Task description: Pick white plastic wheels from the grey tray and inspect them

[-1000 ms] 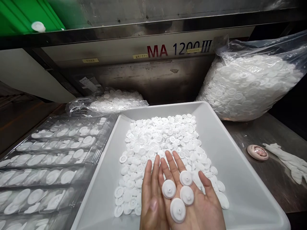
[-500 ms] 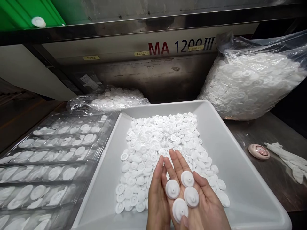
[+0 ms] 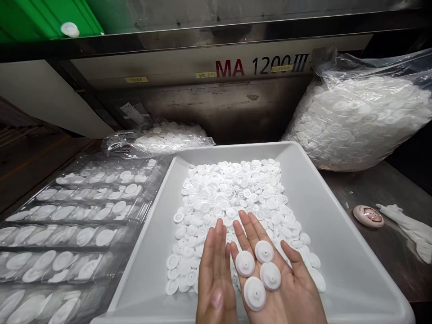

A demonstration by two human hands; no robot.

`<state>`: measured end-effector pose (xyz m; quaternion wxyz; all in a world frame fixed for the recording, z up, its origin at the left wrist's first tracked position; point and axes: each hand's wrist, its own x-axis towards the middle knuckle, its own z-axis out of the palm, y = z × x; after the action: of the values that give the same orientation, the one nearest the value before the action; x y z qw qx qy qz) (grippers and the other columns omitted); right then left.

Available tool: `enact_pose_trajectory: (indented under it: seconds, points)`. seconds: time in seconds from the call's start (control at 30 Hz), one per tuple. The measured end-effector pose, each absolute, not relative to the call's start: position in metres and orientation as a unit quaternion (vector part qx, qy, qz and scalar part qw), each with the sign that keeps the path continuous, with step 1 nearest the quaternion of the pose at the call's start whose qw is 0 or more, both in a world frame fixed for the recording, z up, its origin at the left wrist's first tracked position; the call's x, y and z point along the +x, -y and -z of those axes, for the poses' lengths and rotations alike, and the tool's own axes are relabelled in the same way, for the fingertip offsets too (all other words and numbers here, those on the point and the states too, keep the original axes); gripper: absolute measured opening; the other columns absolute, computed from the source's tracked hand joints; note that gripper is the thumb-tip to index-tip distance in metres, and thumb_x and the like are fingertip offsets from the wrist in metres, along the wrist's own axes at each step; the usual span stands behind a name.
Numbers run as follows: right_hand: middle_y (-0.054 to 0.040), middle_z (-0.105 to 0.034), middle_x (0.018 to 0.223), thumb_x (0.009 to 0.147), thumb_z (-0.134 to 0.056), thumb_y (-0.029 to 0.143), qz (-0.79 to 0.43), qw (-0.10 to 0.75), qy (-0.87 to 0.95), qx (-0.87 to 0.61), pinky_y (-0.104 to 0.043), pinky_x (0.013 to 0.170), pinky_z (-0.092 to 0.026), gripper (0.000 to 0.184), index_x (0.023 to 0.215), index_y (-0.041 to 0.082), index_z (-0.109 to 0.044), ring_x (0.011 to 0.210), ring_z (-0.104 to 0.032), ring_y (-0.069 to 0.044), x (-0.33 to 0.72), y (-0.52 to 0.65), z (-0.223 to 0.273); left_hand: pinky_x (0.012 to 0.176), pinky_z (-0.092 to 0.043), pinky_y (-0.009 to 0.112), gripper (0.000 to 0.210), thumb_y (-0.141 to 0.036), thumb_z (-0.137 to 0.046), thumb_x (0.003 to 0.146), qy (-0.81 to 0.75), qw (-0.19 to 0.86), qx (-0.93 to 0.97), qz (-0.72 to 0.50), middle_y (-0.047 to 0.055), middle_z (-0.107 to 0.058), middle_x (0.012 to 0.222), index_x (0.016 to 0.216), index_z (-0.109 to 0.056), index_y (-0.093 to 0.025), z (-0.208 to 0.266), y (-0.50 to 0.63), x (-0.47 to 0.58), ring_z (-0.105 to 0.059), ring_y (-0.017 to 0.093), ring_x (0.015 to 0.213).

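Several white plastic gears (image 3: 254, 293), each with a raised hub at its centre, lie on the upturned palm of my right hand (image 3: 285, 290). That hand's fingers are stretched out and its thumb stands apart. Beside it on the left, my left hand (image 3: 218, 274) holds nothing; its fingers are extended and its thumb lies over the palm. Both hands are above a grey plastic tub (image 3: 340, 252), whose bottom carries a wide heap of similar white gears (image 3: 222, 191).
Left of the tub are clear plastic trays (image 3: 81, 220) with rows of white parts. Behind it lies a clear bag of gears (image 3: 168, 137). A large full bag (image 3: 357, 117) stands at right, near a pink round object (image 3: 368, 216) and a white glove (image 3: 407, 229). A green bin (image 3: 40, 18) is at upper left.
My left hand has moved left, its thumb away from the gears in my right palm. My right thumb has spread outward. The view has shifted slightly.
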<state>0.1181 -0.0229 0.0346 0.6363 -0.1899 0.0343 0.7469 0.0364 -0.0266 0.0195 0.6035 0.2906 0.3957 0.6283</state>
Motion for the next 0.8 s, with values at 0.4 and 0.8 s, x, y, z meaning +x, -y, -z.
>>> enact_pose_trajectory:
  seconds: [0.4, 0.8]
  points:
    - [0.0049, -0.035, 0.144, 0.092, -0.038, 0.047, -0.341, 0.527, 0.552, -0.549, -0.051, 0.110, -0.010, 0.043, 0.133, 0.035, -0.039, 0.136, -0.023, -0.028, 0.083, 0.030, -0.014, 0.111, -0.021, 0.044, 0.025, -0.028, -0.050, 0.080, -0.406, 0.725, 0.087, -0.549, 0.003, -0.062, 0.122, 0.093, -0.071, -0.024, -0.006, 0.024, 0.021, -0.039, 0.027, 0.128]
    - [0.0053, -0.031, 0.144, 0.082, -0.056, 0.034, -0.222, 0.476, 0.597, -0.606, -0.052, 0.102, -0.029, 0.036, 0.117, 0.040, -0.058, 0.131, -0.026, -0.034, 0.106, 0.042, 0.000, 0.113, -0.011, 0.039, 0.044, -0.025, -0.032, 0.082, -0.134, 0.845, 0.002, -0.517, -0.001, -0.054, 0.131, 0.116, -0.059, -0.028, -0.020, 0.013, 0.009, -0.032, 0.020, 0.132]
